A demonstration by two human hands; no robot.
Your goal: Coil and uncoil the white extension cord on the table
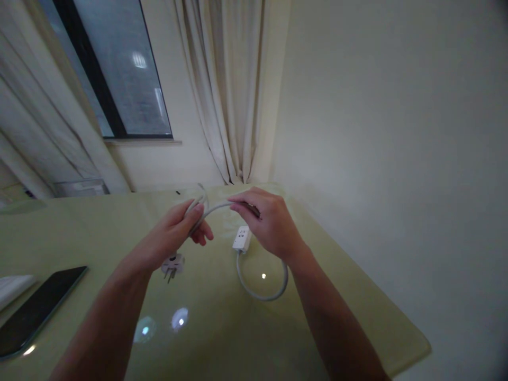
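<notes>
Head view: I hold the pale cable [217, 207] above the table [206, 296], its loops pinched in my left hand [180, 225] and a stretch closed between thumb and fingers of my right hand [268, 217]. I'd bend it gently, keep loops even and avoid tugging the socket block [241, 239]. I count one cable, one socket block, one plug [173, 264] below my left wrist, one dark phone [39, 307].

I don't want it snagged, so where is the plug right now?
In the head view, the plug is left of centre, just below the left hand, with the white socket block to its right.
</notes>
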